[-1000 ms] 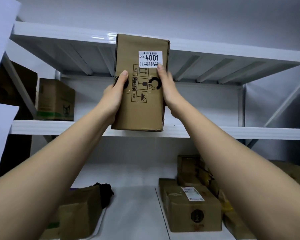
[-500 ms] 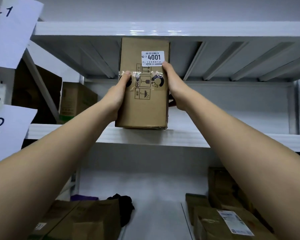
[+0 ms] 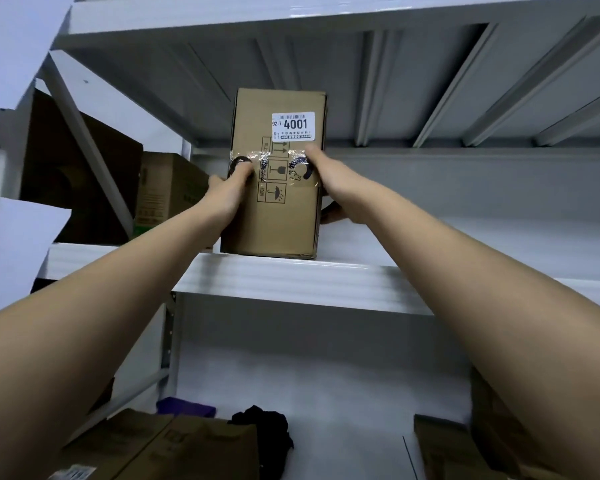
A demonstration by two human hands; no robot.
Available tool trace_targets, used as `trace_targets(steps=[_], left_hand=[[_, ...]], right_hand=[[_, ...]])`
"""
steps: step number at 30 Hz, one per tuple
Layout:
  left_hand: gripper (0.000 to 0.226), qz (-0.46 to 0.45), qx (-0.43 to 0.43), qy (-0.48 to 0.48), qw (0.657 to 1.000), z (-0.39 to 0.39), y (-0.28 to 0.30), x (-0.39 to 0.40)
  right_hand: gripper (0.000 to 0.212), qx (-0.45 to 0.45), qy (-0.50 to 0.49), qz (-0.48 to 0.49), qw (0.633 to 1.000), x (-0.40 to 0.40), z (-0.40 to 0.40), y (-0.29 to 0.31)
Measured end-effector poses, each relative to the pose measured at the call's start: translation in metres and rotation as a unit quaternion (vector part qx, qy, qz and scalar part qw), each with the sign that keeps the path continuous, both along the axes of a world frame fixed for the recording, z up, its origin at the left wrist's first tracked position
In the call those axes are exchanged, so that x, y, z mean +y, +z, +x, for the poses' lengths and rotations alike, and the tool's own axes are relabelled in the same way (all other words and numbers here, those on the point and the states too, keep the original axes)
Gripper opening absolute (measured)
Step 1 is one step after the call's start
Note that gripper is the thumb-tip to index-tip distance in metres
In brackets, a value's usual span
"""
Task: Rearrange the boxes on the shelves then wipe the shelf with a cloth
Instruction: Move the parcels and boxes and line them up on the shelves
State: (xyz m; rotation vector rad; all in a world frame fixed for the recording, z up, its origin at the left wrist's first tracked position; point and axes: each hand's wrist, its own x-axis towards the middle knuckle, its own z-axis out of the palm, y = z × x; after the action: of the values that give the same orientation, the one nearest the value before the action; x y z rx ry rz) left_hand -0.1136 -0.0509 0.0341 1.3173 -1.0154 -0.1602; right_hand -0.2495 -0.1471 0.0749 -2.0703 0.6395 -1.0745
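A tall brown cardboard box (image 3: pixel 278 216) with a white "4001" label stands upright on the middle white shelf (image 3: pixel 291 282), near its front edge. My left hand (image 3: pixel 227 194) grips the box's left side and my right hand (image 3: pixel 329 183) grips its right side, thumbs on the front face. A black cloth (image 3: pixel 262 429) lies bunched on the lower shelf, beside a purple item (image 3: pixel 186 408).
Another brown box (image 3: pixel 167 192) stands further left on the same shelf, with a dark box (image 3: pixel 80 174) beyond a diagonal brace. Brown boxes lie on the lower shelf at left (image 3: pixel 174 448) and right (image 3: pixel 444 448). Paper labels (image 3: pixel 11 247) hang on the left upright.
The box went from held in the air in front of the shelf to standing on the middle shelf, pushed further back. Both hands stayed on its sides.
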Motion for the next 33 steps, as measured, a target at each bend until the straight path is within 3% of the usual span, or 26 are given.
trace_targets(steps=[9,17,24,29,33], left_hand=[[0.075,0.101,-0.106,0.068,0.987,0.07,0.0,-0.023],[0.069,0.24,-0.161,0.052,0.956,0.141,0.009,-0.012],[0.08,0.248,-0.204,0.137,0.937,0.163,0.004,-0.025],[0.083,0.294,-0.256,0.195,0.9,0.193,0.0,-0.03],[0.082,0.307,-0.237,0.209,0.898,0.201,-0.001,-0.036]], right_hand=[[0.068,0.028,-0.005,0.022,0.999,-0.023,0.068,-0.006],[0.061,0.036,-0.052,0.032,0.997,-0.015,0.129,-0.007],[0.059,0.043,-0.088,0.035,0.995,-0.007,0.166,-0.005],[0.057,0.061,-0.097,0.03,0.993,-0.002,0.192,-0.003],[0.056,0.079,-0.088,0.036,0.992,-0.004,0.205,-0.002]])
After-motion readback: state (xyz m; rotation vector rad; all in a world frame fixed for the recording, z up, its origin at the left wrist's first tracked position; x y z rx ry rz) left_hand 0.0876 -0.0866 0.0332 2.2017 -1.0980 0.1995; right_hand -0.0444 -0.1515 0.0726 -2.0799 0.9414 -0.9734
